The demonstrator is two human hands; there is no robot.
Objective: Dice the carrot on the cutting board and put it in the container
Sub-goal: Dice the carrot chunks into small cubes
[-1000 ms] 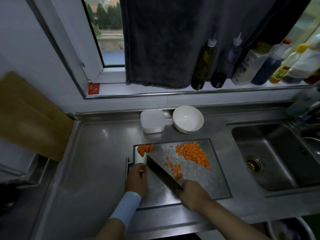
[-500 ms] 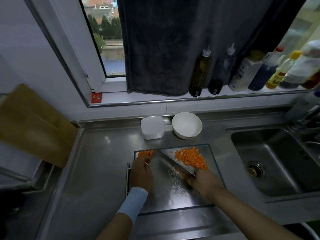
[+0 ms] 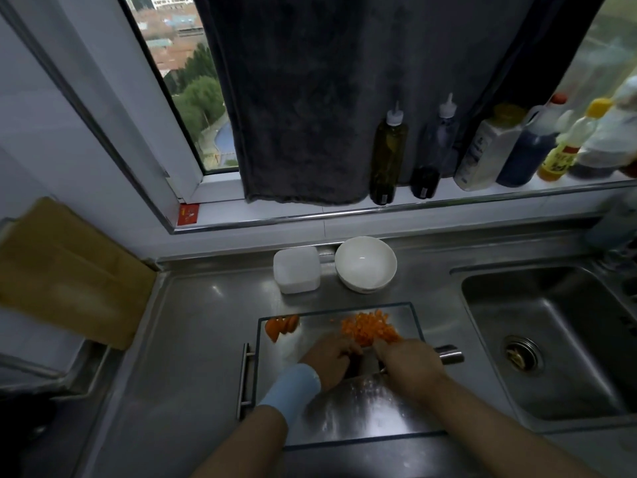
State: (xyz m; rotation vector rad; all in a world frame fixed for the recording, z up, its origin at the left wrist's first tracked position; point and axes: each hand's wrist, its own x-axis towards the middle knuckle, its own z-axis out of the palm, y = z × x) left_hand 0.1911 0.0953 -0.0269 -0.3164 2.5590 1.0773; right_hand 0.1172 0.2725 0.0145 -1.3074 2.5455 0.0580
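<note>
Your right hand [image 3: 410, 369] has its fingers grasping the knife [image 3: 448, 354]; keep the blade flat while scooping the diced carrot [image 3: 370, 327]. Whether your left hand [image 3: 327, 360] grasps anything, I cannot tell.

The tabletop [image 3: 193, 339] and sink [image 3: 551, 339] are smooth metal with a dull sheen. The cutting board [image 3: 362, 412] looks glassy, glossy. The bowl [image 3: 365, 263] is glossy, the container [image 3: 296, 269] matt plastic, the cloth [image 3: 303, 115] rough, the wooden board [image 3: 69, 270] matt.
</note>
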